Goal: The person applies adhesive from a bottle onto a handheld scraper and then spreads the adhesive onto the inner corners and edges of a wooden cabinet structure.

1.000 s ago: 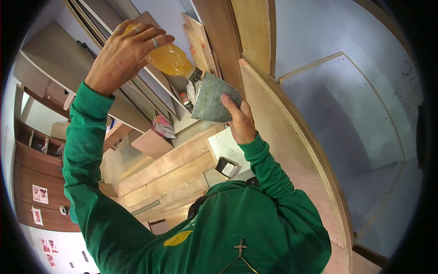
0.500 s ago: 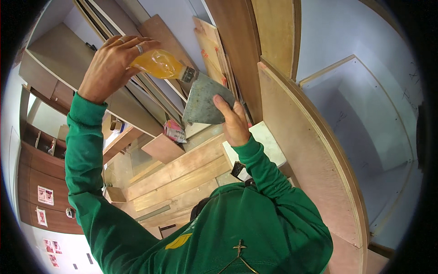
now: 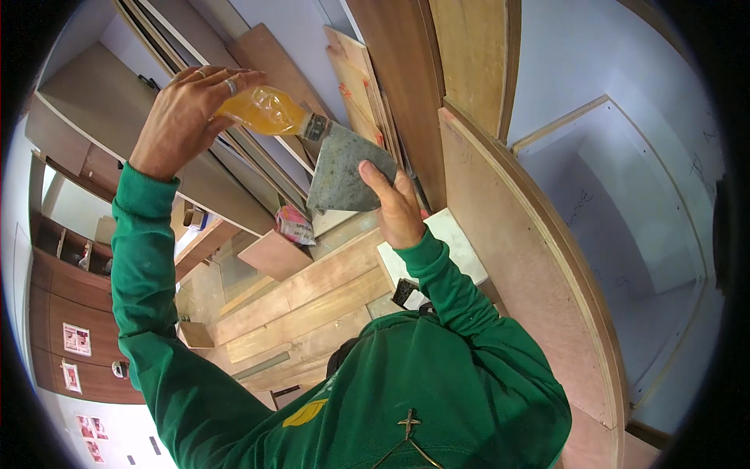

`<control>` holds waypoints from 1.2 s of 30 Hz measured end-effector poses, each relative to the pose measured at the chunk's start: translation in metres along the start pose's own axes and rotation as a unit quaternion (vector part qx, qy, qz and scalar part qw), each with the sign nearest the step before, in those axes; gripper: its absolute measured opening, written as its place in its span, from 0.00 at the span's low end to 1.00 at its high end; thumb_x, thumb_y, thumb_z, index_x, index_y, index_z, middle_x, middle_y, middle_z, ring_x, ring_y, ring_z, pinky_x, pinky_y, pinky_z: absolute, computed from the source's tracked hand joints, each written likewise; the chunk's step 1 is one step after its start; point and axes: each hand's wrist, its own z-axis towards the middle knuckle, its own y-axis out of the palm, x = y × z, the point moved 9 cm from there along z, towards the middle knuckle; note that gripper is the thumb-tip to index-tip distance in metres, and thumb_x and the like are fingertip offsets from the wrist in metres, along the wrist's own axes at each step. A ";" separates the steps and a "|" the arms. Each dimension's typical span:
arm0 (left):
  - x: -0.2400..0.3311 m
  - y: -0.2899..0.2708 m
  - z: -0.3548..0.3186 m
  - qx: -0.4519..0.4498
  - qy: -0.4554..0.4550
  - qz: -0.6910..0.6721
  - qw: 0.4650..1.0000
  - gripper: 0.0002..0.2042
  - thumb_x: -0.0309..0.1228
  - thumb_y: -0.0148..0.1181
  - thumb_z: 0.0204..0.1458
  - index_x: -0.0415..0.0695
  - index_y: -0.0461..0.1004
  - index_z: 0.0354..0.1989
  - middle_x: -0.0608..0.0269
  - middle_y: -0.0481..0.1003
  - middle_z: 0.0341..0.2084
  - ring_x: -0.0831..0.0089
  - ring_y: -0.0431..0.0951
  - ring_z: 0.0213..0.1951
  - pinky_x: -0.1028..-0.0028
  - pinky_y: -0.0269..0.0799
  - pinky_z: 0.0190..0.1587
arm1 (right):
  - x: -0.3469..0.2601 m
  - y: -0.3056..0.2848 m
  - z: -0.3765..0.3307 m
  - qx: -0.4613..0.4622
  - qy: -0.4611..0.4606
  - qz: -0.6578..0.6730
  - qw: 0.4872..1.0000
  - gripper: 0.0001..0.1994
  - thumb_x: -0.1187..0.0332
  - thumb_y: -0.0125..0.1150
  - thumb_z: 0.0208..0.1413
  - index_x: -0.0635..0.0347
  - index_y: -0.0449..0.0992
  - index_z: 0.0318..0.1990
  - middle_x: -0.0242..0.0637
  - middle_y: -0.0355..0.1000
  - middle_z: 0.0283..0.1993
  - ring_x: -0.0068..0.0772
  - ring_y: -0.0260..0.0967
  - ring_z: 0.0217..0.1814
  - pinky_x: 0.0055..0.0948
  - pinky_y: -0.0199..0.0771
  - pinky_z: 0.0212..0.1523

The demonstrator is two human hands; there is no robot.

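My left hand [image 3: 183, 117], raised high on a green sleeve, grips a small clear plastic bottle of orange liquid [image 3: 266, 112], tipped so its dark cap end meets a grey-green cloth [image 3: 344, 170]. My right hand [image 3: 397, 207] holds that cloth from below, thumb pressed on its lower right corner. The cloth stands as a flat triangle-like sheet right under the bottle's mouth. A ring shows on one finger of the left hand.
Tall plywood and brown laminate boards [image 3: 422, 86] lean against the wall ahead. A large curved plywood panel [image 3: 531, 266] runs along the right. Pale planks [image 3: 312, 305] lie on the floor below, with a small pink packet [image 3: 295, 224] and a white slab [image 3: 449, 242].
Both hands have shifted slightly left and down in view, keeping bottle and cloth together; the bottle's mouth stays against the cloth's top edge.
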 end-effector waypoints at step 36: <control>0.003 0.031 -0.038 -0.016 -0.084 -0.006 0.996 0.29 0.31 0.70 0.46 0.58 0.73 0.61 0.68 0.79 0.53 0.64 0.78 0.55 0.61 0.70 0.62 | 0.020 0.010 -0.012 -0.021 0.056 0.025 0.998 0.17 0.61 0.61 0.65 0.63 0.77 0.54 0.31 0.76 0.50 0.21 0.71 0.50 0.26 0.70 0.56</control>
